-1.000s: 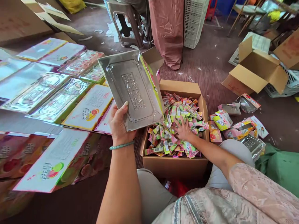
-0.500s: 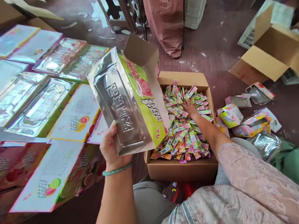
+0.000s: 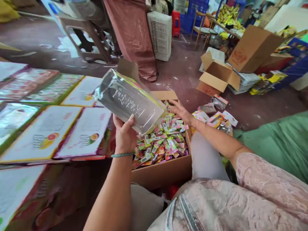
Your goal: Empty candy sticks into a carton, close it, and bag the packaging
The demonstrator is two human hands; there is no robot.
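My left hand [image 3: 125, 133] grips a packaging box [image 3: 131, 102] from below, thumb on its clear molded plastic face. The box is tilted above a brown carton [image 3: 163, 168], and its far flap stands up. Small pink and green sachets [image 3: 166, 134] fill the carton in a loose heap. My right hand [image 3: 180, 112] is over the carton's right side, fingers stretched towards the right end of the box. No sachet shows in that hand, and whether its fingertips touch the box is hard to tell.
At left are rows of packed fruit-print boxes [image 3: 43, 133]. Right of the carton lie several discarded packages [image 3: 216, 118] and a green cloth [image 3: 276, 141]. An opened carton [image 3: 214, 78] stands farther back, near a white crate [image 3: 160, 35] and a brown stool [image 3: 86, 35].
My right hand has lifted out of the sachets up to the box's right end. The box has tipped, turning its printed side away. The camera view has swung right and upward.
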